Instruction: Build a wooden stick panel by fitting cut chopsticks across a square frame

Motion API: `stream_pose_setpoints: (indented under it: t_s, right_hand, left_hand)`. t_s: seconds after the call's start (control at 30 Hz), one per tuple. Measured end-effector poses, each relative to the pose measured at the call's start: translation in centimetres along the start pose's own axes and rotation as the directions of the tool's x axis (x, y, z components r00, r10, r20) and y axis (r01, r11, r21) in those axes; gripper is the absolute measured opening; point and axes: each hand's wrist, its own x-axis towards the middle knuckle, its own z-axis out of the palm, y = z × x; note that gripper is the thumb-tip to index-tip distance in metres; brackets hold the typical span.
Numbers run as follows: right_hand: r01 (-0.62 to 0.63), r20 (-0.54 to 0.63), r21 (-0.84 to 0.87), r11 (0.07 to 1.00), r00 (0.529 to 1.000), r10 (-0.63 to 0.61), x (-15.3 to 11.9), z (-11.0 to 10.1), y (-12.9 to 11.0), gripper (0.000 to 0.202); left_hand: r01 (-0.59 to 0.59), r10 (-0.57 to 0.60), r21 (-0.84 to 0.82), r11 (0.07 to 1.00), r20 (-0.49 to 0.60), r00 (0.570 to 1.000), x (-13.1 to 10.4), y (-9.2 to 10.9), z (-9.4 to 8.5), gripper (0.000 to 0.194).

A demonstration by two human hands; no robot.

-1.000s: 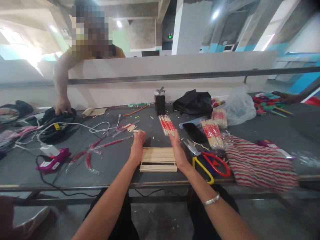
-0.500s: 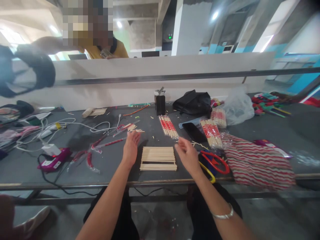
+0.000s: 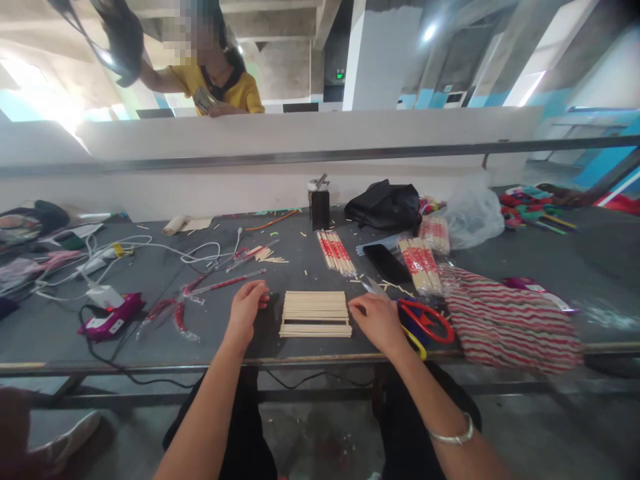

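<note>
A flat panel of pale wooden sticks (image 3: 315,305) lies on the dark table in front of me. Its sticks run side by side, with a gap above the lowest few. To the left of the panel, my left hand (image 3: 246,308) is held apart from it, loosely curved, thumb and fingers apart with nothing between them. My right hand (image 3: 376,317) is at the panel's right edge, fingertips drawn together close to the stick ends. Whether it touches them or pinches something small I cannot tell. Red-handled scissors (image 3: 427,321) lie beside that hand, partly covered by it.
Loose short sticks (image 3: 267,255), packs of chopsticks (image 3: 336,253), a phone (image 3: 386,263) and a striped cloth (image 3: 510,320) lie around. Red-handled pliers (image 3: 175,310) and white cables (image 3: 165,248) are on the left. Across the partition stands a person in yellow (image 3: 245,90).
My left hand has drawn back leftward and toward me, away from the panel. My right hand has come down to the panel's right edge. The person opposite has raised the dark object.
</note>
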Motion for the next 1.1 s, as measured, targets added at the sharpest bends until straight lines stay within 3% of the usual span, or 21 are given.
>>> stream_pose_setpoints:
  t_s: [0.13,0.77,1.1]
  right_hand:
    - [0.000,0.006,0.025,1.000,1.000,-0.001,0.1,0.3,0.2,0.019]
    - [0.021,-0.061,0.089,0.996,0.998,-0.016,0.2,0.7,0.6,0.018]
    - [-0.010,-0.096,0.026,1.000,0.995,0.012,0.1,0.4,0.6,0.017]
  left_hand:
    - [-0.008,0.005,0.139,0.990,0.019,1.000,-0.3,0.1,0.3,0.034]
    - [-0.102,0.086,0.249,0.963,0.076,0.993,0.0,-0.7,0.4,0.026]
    - [-0.204,0.158,0.413,0.888,0.143,0.977,0.5,-1.5,0.0,0.025]
